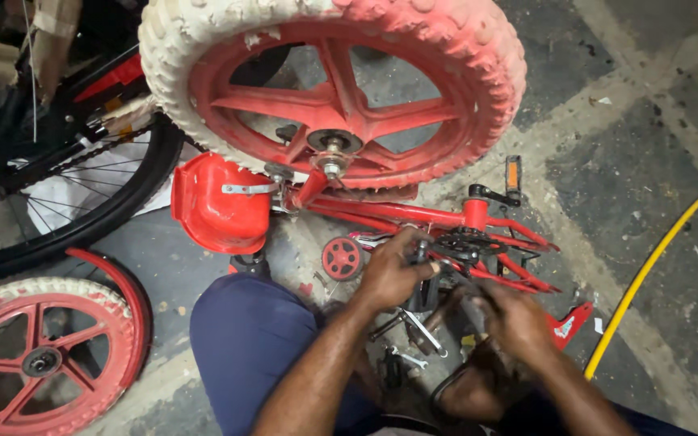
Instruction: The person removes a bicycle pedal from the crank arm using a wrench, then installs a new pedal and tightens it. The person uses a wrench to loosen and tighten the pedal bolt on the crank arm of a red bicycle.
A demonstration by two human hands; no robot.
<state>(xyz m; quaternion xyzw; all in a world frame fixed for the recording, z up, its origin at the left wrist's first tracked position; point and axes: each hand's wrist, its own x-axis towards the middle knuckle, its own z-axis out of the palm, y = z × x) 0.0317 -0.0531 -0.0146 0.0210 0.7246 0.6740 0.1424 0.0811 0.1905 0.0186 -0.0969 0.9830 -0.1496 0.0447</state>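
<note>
A small red bicycle frame (414, 214) lies upside down on the floor, its red plastic wheel (333, 89) with a whitish tyre raised at the top. My left hand (389, 270) grips a dark pedal part near the black chainring (462, 241). My right hand (515, 319) is closed around a dark tool just right of it, close to the crank. A black pedal with an orange reflector (513, 173) sticks up behind the frame. A red chain guard (216, 202) hangs by the wheel hub.
A loose red wheel (38, 355) lies at lower left. A black spoked bicycle wheel (66, 202) stands at left. A small red training wheel (342, 258) and metal wrenches (414, 335) lie by my knee. A yellow hose (656, 262) crosses the concrete floor at right.
</note>
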